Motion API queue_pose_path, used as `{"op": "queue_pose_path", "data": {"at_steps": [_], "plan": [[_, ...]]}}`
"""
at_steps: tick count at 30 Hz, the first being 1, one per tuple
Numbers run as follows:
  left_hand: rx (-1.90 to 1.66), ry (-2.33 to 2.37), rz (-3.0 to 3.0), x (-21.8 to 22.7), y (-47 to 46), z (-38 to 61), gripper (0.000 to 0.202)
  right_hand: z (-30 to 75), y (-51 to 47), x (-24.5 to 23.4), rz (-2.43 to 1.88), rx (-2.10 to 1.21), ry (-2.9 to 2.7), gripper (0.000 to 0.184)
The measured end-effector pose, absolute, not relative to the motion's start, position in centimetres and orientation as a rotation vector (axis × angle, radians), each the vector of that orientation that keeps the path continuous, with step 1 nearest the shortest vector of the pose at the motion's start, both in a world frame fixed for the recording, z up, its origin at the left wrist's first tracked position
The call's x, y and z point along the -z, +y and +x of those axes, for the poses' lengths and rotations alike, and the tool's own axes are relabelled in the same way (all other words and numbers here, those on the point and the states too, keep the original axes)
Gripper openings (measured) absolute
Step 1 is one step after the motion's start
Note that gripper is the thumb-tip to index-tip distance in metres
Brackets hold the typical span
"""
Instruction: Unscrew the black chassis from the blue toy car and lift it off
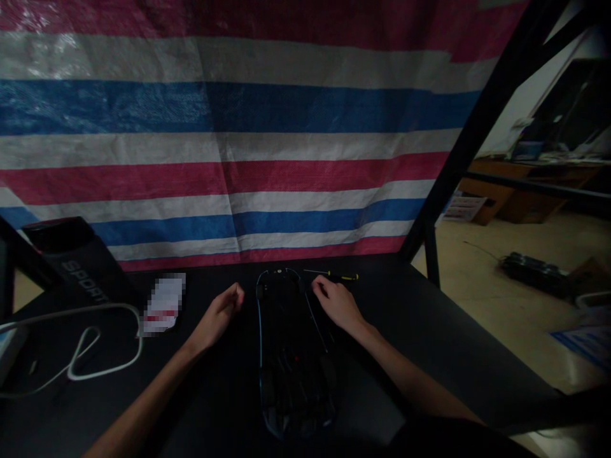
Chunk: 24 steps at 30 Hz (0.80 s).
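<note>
A toy car (293, 331) lies upside down on the black table, its dark underside facing up and a thin blue edge running along its body. My left hand (222, 313) rests on the table to the left of the car, apart from it, with its fingers curled in and nothing visible in them. On the other side, my right hand (338, 303) lies close to the car's far right corner, its fingers also curled. Whether it touches the car I cannot tell. Just beyond that hand is a screwdriver (342, 276) with a yellow and black handle.
A dark box marked SPORT (83, 267) stands at the left, with a blurred-out white packet (165, 304) beside it. A white cable (105, 372) loops over the table's left part. Behind hangs a striped sheet (286, 114); a black frame post (458, 152) rises at the right.
</note>
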State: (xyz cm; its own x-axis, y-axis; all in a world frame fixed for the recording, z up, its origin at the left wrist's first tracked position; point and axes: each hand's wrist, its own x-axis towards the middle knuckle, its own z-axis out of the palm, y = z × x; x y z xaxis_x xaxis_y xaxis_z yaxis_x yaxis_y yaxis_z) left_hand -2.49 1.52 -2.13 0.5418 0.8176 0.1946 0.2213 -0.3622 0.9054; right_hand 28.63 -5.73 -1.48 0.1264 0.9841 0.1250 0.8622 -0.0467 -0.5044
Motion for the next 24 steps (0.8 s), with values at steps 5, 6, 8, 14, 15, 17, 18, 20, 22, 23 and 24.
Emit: {"op": "queue_pose_path", "data": {"at_steps": [5,6,8,14,15,17,18,20,22,23,24], "plan": [[-0.801,0.801,1.927,1.6,1.2,-2.2,0.019,28.9,-5.7,1.6,-1.923,-0.358,-1.762,0.027],[-0.799,0.795,1.936,1.4,1.1,-2.1,0.019,28.9,-5.7,1.6,-1.919,-0.354,-1.762,0.026],[-0.799,0.796,1.948,1.3,1.0,-2.0,0.021,29.0,-5.7,1.8,-1.910,-0.349,-1.761,0.025],[-0.811,0.829,1.958,1.2,0.7,-1.6,0.014,29.3,-5.7,2.3,-1.896,-0.354,-1.748,0.024],[-0.808,0.837,1.960,1.1,0.6,-1.5,0.011,29.4,-5.8,2.3,-1.894,-0.356,-1.747,0.024],[-0.808,0.859,1.962,0.9,0.4,-1.4,0.009,29.4,-5.8,2.3,-1.889,-0.359,-1.746,0.024],[-0.810,0.872,1.962,0.8,0.3,-1.3,0.009,29.4,-5.8,2.3,-1.888,-0.360,-1.746,0.025],[-0.807,0.895,1.959,0.7,0.2,-1.2,0.008,29.4,-5.8,2.2,-1.883,-0.360,-1.748,0.025],[-0.794,0.912,1.955,0.7,0.3,-1.2,0.006,29.5,-5.9,2.2,-1.876,-0.360,-1.755,0.025],[-0.786,0.917,1.952,0.8,0.3,-1.3,0.005,29.5,-5.9,2.3,-1.872,-0.359,-1.757,0.025],[-0.779,0.918,1.949,0.9,0.4,-1.3,0.004,29.5,-5.9,2.3,-1.869,-0.356,-1.758,0.025]]}}
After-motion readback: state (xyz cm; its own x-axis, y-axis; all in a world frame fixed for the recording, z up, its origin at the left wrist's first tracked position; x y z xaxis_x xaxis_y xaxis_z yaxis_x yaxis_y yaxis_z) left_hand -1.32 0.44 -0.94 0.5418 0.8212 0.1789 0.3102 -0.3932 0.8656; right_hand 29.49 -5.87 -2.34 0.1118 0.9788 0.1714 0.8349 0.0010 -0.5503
